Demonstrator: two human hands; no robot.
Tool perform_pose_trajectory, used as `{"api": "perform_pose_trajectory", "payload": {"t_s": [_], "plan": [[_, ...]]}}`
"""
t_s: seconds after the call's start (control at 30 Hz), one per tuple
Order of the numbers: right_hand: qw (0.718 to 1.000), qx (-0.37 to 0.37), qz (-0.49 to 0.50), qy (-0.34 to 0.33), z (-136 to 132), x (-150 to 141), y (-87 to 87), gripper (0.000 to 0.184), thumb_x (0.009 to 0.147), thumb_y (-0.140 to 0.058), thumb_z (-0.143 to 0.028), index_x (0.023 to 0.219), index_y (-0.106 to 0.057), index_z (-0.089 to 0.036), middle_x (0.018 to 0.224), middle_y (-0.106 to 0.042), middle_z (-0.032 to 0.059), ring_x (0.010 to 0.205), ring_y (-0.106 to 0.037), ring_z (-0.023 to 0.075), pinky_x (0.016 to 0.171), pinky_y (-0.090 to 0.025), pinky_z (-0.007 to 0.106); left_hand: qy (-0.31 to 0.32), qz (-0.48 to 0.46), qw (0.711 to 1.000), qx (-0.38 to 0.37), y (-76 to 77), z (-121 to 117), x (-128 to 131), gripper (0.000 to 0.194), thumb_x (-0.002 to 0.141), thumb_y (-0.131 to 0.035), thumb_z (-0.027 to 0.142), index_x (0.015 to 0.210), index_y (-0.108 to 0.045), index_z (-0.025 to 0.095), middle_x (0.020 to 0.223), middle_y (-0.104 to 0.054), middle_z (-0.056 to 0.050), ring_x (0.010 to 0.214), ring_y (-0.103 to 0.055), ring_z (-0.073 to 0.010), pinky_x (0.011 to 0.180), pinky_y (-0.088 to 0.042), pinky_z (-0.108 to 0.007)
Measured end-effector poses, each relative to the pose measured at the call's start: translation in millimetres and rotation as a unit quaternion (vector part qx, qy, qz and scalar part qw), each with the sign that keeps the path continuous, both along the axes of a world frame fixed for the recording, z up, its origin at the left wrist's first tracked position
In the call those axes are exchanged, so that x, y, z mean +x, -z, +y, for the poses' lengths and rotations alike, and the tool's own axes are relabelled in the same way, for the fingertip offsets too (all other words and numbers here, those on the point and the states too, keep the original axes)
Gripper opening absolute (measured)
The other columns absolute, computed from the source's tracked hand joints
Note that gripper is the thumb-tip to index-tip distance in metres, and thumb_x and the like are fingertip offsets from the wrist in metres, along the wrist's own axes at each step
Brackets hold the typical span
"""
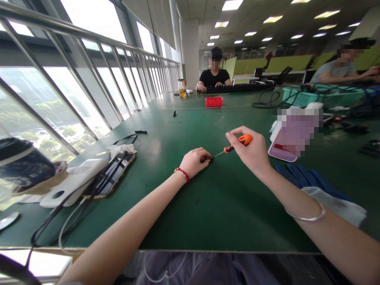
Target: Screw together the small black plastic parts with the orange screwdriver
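My left hand (194,161) rests on the green table (178,213), its fingers closed on a small black part (207,158). What kind of part it is, I cannot make out, since the fingers cover much of it. In my right hand (251,148) is a screwdriver (246,139) with an orange and black handle, gripped between thumb and fingers. Its metal shaft slants down to the left, and the tip meets the black part or lies right beside it.
Left are a phone (114,176) with cables, a white object (77,182) and a dark cup (25,162). Right lie blue gloves (311,178) and a pinkish device (287,138). Farther off: a red tray (214,102), a teal basket (314,97), and two people seated.
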State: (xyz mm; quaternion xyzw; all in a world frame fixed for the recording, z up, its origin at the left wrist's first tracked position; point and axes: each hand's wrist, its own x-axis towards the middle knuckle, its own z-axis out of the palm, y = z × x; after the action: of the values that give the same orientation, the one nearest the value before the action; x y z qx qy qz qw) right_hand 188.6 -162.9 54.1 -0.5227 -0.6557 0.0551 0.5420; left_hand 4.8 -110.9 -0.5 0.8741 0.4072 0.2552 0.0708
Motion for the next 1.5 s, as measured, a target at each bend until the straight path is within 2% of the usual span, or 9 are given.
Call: {"api": "perform_pose_trajectory", "payload": {"t_s": [0.07, 0.2, 0.37, 0.43, 0.57, 0.8, 0.93, 1.13, 1.5], "plan": [[1.0, 0.007, -0.002, -0.021, 0, 1, 0.1, 0.017, 0.076, -0.058, -0.035, 0.084, -0.06, -0.021, 0.066, -0.056, -0.0019, 0.052, -0.048, 0.0121, 0.053, -0.037, 0.027, -0.002, -0.001, 1.0, -0.002, -0.5, 0, 0, 0.018, 0.077, -0.055, 0.019, 0.089, -0.068, 0.02, 0.088, -0.066, -0.001, 0.081, -0.063, -0.0145, 0.075, -0.049, -0.025], [0.998, 0.007, 0.025, -0.059, 4, 2, 3.6, 0.045, 0.068, -0.065, -0.029, 0.11, -0.05, -0.023, 0.07, -0.055, -0.0047, 0.053, -0.049, 0.0125, 0.05, -0.038, 0.026, -0.002, -0.003, 1.0, -0.004, -1.1, -1, 0, 0.018, 0.076, -0.055, 0.019, 0.089, -0.068, 0.02, 0.089, -0.066, -0.001, 0.081, -0.063, -0.0147, 0.075, -0.049, -0.025], [0.999, 0.007, 0.023, -0.023, 2, 2, 1.0, 0.018, 0.076, -0.059, -0.039, 0.076, -0.059, -0.021, 0.063, -0.055, -0.0014, 0.054, -0.05, 0.0129, 0.054, -0.039, 0.027, 0.001, 0.002, 1.0, -0.001, -1.1, -1, 0, 0.018, 0.078, -0.054, 0.02, 0.089, -0.068, 0.02, 0.089, -0.066, -0.001, 0.082, -0.063, -0.0149, 0.076, -0.049, -0.026], [0.999, 0.012, 0.011, -0.041, 1, 2, 0.0, 0.012, 0.075, -0.058, -0.032, 0.08, -0.06, -0.021, 0.066, -0.056, -0.0014, 0.056, -0.05, 0.0129, 0.056, -0.039, 0.027, -0.002, 0.003, 1.0, -0.002, -1.3, -1, 0, 0.018, 0.077, -0.054, 0.02, 0.089, -0.068, 0.02, 0.09, -0.066, -0.001, 0.082, -0.063, -0.0149, 0.075, -0.049, -0.026], [0.998, 0.013, 0.008, -0.063, 1, 3, 0.9, 0.043, 0.069, -0.062, -0.029, 0.11, -0.052, -0.022, 0.069, -0.053, -0.0045, 0.056, -0.049, 0.0127, 0.055, -0.039, 0.027, -0.005, 0.004, 1.0, -0.002, -1.5, -1, 0, 0.019, 0.076, -0.055, 0.019, 0.09, -0.068, 0.021, 0.09, -0.066, -0.001, 0.082, -0.063, -0.0148, 0.076, -0.049, -0.025], [1.0, -0.002, 0.01, -0.029, 4, 3, 0.6, 0.015, 0.075, -0.059, -0.034, 0.081, -0.06, -0.021, 0.066, -0.055, -0.0017, 0.057, -0.05, 0.0131, 0.057, -0.038, 0.028, -0.003, 0.005, 1.0, 0.0, -1.2, -1, 1, 0.018, 0.077, -0.055, 0.019, 0.09, -0.068, 0.02, 0.09, -0.066, -0.001, 0.082, -0.063, -0.0148, 0.075, -0.049, -0.025], [0.999, 0.002, 0.022, -0.045, 7, 3, 4.5, 0.04, 0.066, -0.066, -0.03, 0.104, -0.053, -0.023, 0.072, -0.055, -0.0039, 0.056, -0.049, 0.0127, 0.052, -0.037, 0.026, -0.006, 0.006, 1.0, -0.002, -1.6, -2, 1, 0.018, 0.077, -0.055, 0.019, 0.09, -0.068, 0.021, 0.09, -0.066, -0.001, 0.082, -0.063, -0.0148, 0.075, -0.049, -0.025], [0.998, 0.021, 0.043, -0.045, 4, 1, 2.8, 0.024, 0.078, -0.056, -0.036, 0.059, -0.052, -0.021, 0.056, -0.053, -0.0014, 0.055, -0.049, 0.0131, 0.056, -0.038, 0.027, -0.004, 0.011, 1.0, 0.005, -1.0, -1, 1, 0.018, 0.078, -0.054, 0.019, 0.089, -0.068, 0.021, 0.09, -0.066, -0.001, 0.083, -0.063, -0.0149, 0.076, -0.049, -0.025], [0.991, 0.039, 0.023, -0.125, -3, -5, 5.6, 0.022, 0.079, -0.055, -0.025, 0.058, -0.049, -0.021, 0.055, -0.052, -0.0031, 0.052, -0.046, 0.0114, 0.055, -0.035, 0.026, -0.009, 0.011, 1.0, 0.009, -3.4, -4, 1, 0.017, 0.078, -0.055, 0.019, 0.089, -0.068, 0.021, 0.09, -0.066, -0.001, 0.08, -0.063, -0.0146, 0.075, -0.048, -0.025]]}}
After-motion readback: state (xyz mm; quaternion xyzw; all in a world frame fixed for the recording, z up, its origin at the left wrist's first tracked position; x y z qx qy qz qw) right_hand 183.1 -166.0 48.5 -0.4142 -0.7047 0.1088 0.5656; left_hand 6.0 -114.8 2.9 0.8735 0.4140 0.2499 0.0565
